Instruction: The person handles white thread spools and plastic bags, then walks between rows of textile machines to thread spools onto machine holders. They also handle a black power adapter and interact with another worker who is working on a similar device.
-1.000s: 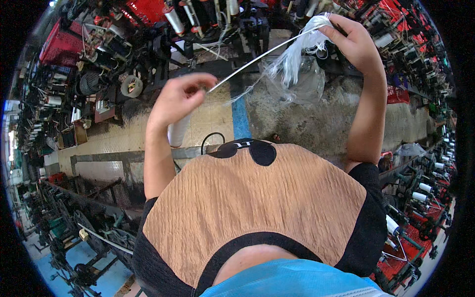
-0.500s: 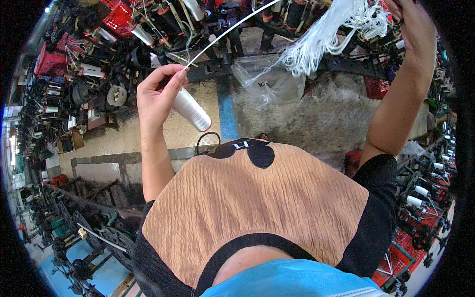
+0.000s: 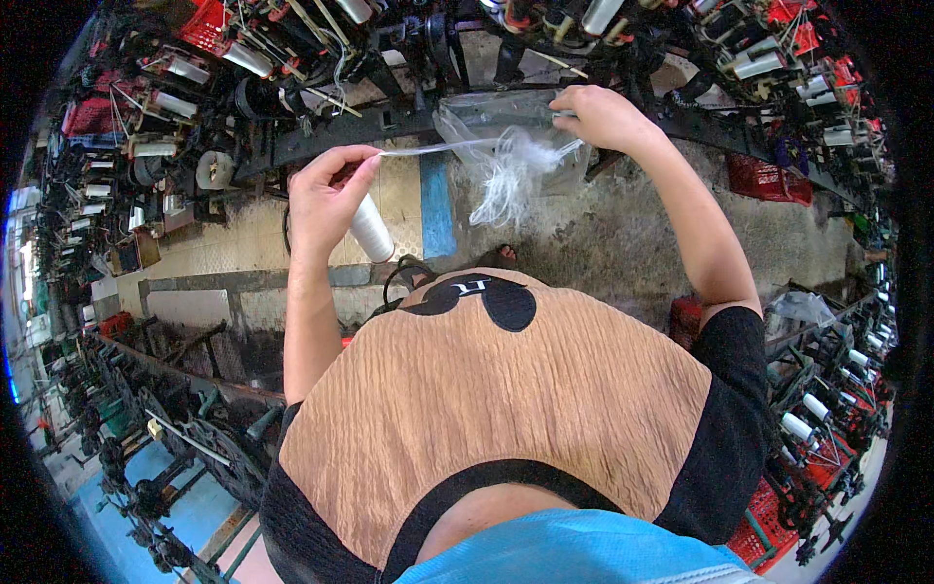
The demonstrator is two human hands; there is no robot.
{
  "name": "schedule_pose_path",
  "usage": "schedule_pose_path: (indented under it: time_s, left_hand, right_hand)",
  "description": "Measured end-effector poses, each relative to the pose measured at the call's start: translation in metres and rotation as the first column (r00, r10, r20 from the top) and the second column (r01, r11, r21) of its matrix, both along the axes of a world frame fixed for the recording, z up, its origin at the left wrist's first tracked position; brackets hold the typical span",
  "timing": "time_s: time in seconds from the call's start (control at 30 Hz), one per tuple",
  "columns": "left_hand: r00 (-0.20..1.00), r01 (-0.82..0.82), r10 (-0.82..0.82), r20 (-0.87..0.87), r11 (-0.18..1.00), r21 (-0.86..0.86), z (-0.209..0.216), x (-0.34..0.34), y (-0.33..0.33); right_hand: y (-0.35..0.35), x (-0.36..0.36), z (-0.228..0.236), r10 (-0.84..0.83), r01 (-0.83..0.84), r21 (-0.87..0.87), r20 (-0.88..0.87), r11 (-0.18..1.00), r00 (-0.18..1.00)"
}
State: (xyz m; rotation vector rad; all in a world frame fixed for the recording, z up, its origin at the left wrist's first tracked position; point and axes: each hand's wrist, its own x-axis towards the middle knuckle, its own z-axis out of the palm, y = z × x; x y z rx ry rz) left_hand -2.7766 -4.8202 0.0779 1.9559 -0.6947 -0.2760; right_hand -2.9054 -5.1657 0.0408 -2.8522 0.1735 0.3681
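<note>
My left hand point(image 3: 331, 195) is closed around a cone-shaped spool of white thread point(image 3: 370, 232), whose wide end points down and slightly to the right. Between its thumb and forefinger the hand also pinches a white strand point(image 3: 428, 150), which runs right toward a loose, tangled bundle of white thread point(image 3: 506, 185). My right hand point(image 3: 601, 117) is closed on the upper right end of that bundle. Most of the tangle hangs between both hands, its lower ends dangling free and blurred. The fingers hide the spool's narrow end.
Behind the thread a clear plastic bag point(image 3: 467, 122) hangs at a dark machine rail point(image 3: 331, 138). Machines with several white spools point(image 3: 759, 64) ring the far side and both flanks. A red basket point(image 3: 769, 181) stands at the right, over the grey floor point(image 3: 623, 229).
My right hand has come down and left from the upper right, bringing the white bundle lower, before the plastic bag. My left hand stays nearly in place with the spool.
</note>
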Motion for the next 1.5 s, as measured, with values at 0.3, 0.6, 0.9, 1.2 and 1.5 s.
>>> schedule_pose_path:
  time_s: [0.3, 0.6, 0.9, 1.2, 1.5]
  left_hand:
    - [0.999, 0.033, -0.033, -0.008, 0.999, 0.025, -0.002, -0.008, -0.017]
    - [0.999, -0.02, 0.023, -0.022, 0.99, 0.139, -0.007, -0.013, -0.006]
    - [0.998, -0.034, 0.043, -0.052, 0.986, 0.165, -0.02, -0.012, 0.003]
    - [0.995, 0.033, -0.02, -0.097, 0.99, 0.134, -0.028, -0.012, -0.015]
    - [0.997, 0.056, -0.05, -0.055, 0.991, 0.125, -0.013, -0.016, -0.029]
  right_hand:
    - [-0.012, -0.002, -0.051, -0.589, 0.121, 0.805, 0.314, 0.581, 0.745]
    - [0.045, -0.047, -0.323, -0.179, 0.163, -0.078, -0.289, 0.983, 0.94]
    - [-0.02, -0.044, -0.301, -0.222, 0.534, 0.466, -0.57, 0.705, 0.791]
    - [-0.012, -0.063, -0.236, -0.325, 0.531, 0.451, -0.457, 0.717, 0.828]
    - [0.07, -0.007, -0.266, 0.144, -0.099, 0.25, -0.167, 0.963, 0.975]
